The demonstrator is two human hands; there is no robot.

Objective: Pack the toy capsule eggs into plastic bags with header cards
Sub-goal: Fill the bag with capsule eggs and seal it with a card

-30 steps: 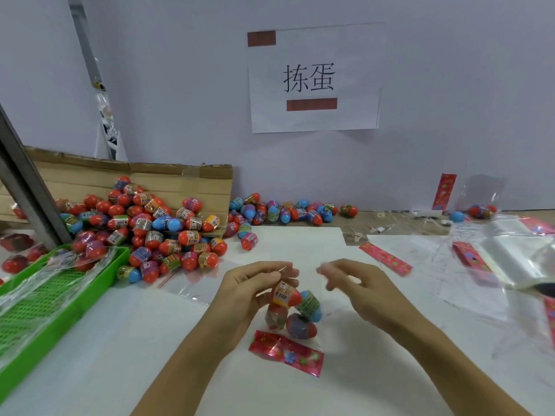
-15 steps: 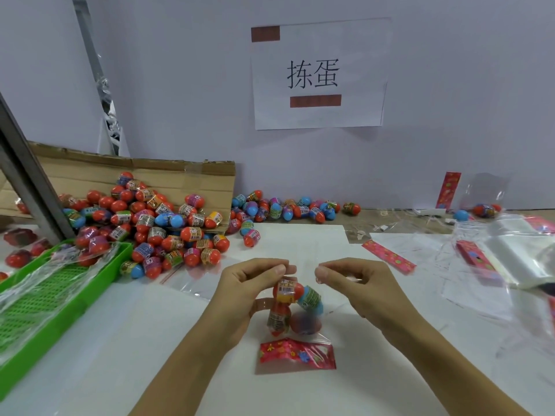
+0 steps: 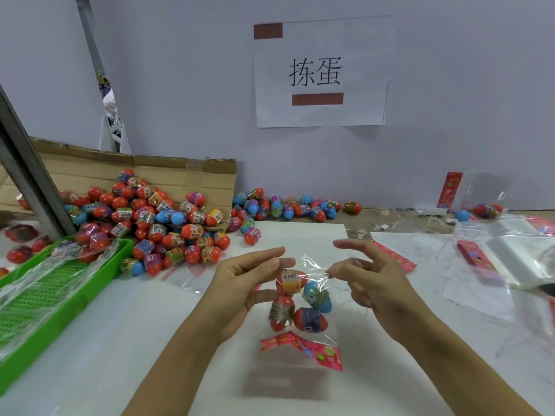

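Both hands holding bag point(image 3: 303, 295) over desk point(image 3: 150, 340): left hand point(image 3: 243, 288) grip pinching one top edge, right hand point(image 3: 372, 283) grip pinching other; four eggs point(image 3: 310, 318) hanging inside.

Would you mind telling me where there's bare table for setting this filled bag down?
Bare white table lies between the green plastic tray and the left hand, and near the front edge. The loose egg pile crowds the back left; clear bags clutter the right.

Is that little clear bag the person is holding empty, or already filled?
Filled. The clear bag holds four capsule eggs, with both hands pinching its upper edge.
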